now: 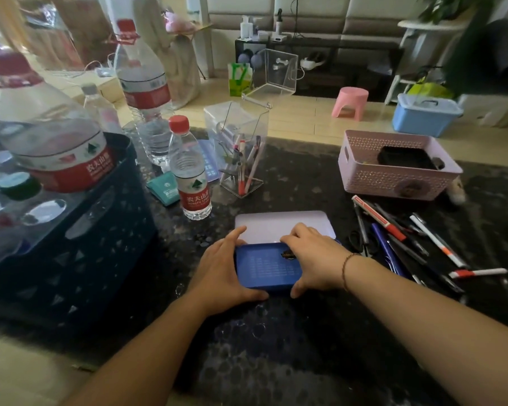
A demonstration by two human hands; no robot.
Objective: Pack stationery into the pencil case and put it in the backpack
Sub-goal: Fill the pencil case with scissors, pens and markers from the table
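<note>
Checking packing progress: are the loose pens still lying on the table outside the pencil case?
Yes, the pens lie scattered on the table, right of the pencil case.

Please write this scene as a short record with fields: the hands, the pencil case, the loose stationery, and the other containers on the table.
left hand: left hand grips the left side of the blue pencil case
right hand: right hand grips its right side and top edge
case state: cannot tell whether open; a pale flat panel lies just behind it
loose stationery: pens and markers scattered right of the case
other containers: pink basket, clear pen holder, dark crate
backpack: not in view
</note>
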